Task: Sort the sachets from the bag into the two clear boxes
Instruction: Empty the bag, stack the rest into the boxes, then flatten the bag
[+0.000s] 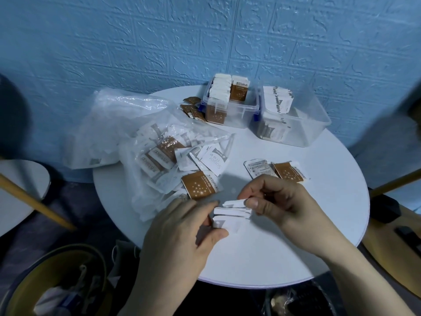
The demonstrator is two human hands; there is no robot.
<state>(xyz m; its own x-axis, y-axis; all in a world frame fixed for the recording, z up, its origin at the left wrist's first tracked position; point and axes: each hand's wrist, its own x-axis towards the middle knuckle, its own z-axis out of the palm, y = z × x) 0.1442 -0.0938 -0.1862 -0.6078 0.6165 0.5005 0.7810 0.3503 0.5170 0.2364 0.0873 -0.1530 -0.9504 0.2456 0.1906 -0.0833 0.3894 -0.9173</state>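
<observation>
near the table's [262,258] front edge, both hands' fingers [252,202] pinch white sachets [230,213].

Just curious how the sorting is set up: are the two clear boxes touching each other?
Cannot tell. In the head view the left box and right box sit side by side, very close at a blue latch, but neither contact nor a gap shows plainly.

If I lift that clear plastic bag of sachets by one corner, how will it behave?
The plastic bag lies crumpled and slack, so it will probably sag rather than hold shape. Its mouth gapes toward the loose sachets spilling onto the table, so more would likely slide out. It looks thin and possibly slippery.
</observation>
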